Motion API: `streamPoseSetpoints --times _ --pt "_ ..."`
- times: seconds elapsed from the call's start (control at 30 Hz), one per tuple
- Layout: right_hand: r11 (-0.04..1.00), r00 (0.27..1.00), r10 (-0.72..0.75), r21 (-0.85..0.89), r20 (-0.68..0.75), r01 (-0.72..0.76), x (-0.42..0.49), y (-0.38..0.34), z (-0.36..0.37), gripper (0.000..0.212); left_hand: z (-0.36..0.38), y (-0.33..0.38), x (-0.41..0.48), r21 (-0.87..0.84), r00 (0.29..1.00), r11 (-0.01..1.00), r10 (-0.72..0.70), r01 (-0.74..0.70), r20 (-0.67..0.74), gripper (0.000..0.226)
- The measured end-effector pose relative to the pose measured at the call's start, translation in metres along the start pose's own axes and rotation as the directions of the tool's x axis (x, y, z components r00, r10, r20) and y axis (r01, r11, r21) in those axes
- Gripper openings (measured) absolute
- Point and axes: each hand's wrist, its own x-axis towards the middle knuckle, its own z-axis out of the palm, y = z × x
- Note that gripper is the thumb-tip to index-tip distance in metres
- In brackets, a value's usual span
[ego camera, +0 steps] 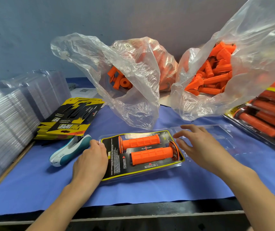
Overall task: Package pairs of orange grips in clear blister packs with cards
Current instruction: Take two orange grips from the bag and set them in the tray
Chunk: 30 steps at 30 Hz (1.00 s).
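Orange ribbed rubber grips (pixel 140 141), two in number, lie side by side in a clear plastic blister pack (pixel 151 172) at the centre of the blue table mat (pixel 133 192), directly in front of the person. Each grip's long axis runs left to right, parallel to the pack's long axis, with the right end slightly farther away. The grips are set head to tail: the far one has its printed flange at the left, the near one at the right. A black-and-yellow printed card (pixel 113 164) backs them inside the pack. The left hand (pixel 90 162) holds the pack's left end, fingers curled over the edge. The right hand (pixel 198 147) hovers over the right end, fingers spread and relaxed, grasping nothing. A teal-and-white hand tool (pixel 70 150) lies just left of the pack, near a stack of loose cards (pixel 70 120). Two clear plastic bags (pixel 133 80) of loose grips stand behind.
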Motion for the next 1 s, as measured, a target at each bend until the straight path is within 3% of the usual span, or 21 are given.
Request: streamPoseSetpoints --times 0.07,0.13,0.17,0.23,0.27,0.33,0.4,0.6,0.83,1.0 --pt "0.997 0.981 -0.013 0.068 -0.195 0.027 -0.014 -0.004 -0.003 0.017 -0.004 0.0 0.0 -0.054 0.998 0.997 -0.045 0.047 0.044 0.033" --pt "0.986 0.91 -0.141 0.025 -0.39 0.164 -0.03 -0.017 -0.005 0.012 -0.011 -0.004 -0.005 -0.08 0.998 0.995 -0.048 0.051 0.035 0.04" --pt "0.968 0.883 -0.233 -0.009 -0.407 0.251 -0.037 -0.025 -0.004 0.012 -0.015 -0.005 -0.009 -0.077 1.0 0.997 0.001 -0.002 -0.014 0.044" --pt "0.907 0.843 -0.416 -0.091 -0.341 0.411 -0.049 -0.038 0.007 0.016 -0.025 -0.006 -0.022 -0.081 0.958 0.964 0.239 -0.254 -0.158 0.044" --pt "0.876 0.829 -0.483 -0.143 -0.284 0.461 -0.052 -0.041 0.014 0.019 -0.028 -0.005 -0.028 -0.055 0.898 0.908 0.4 -0.416 -0.185 0.04" --pt "0.829 0.818 -0.551 -0.224 -0.164 0.512 -0.054 -0.045 0.026 0.029 -0.027 -0.004 -0.039 0.056 0.741 0.753 0.656 -0.656 -0.142 0.037" --pt "0.804 0.81 -0.574 -0.269 -0.117 0.531 -0.052 -0.048 0.034 0.032 -0.02 -0.005 -0.044 0.139 0.645 0.645 0.763 -0.752 -0.052 0.041" --pt "0.794 0.787 -0.596 -0.265 -0.163 0.547 -0.048 -0.047 0.037 0.032 -0.01 -0.009 -0.046 0.236 0.573 0.562 0.819 -0.793 -0.028 0.025" --pt "0.815 0.797 -0.575 -0.224 -0.185 0.535 -0.05 -0.042 0.038 0.027 -0.024 -0.019 -0.045 0.217 0.503 0.493 0.864 -0.842 -0.014 0.023" --pt "0.823 0.795 -0.565 -0.209 -0.221 0.527 -0.047 -0.038 0.042 0.018 -0.032 -0.03 -0.038 0.215 0.5 0.49 0.866 -0.845 -0.007 0.024"
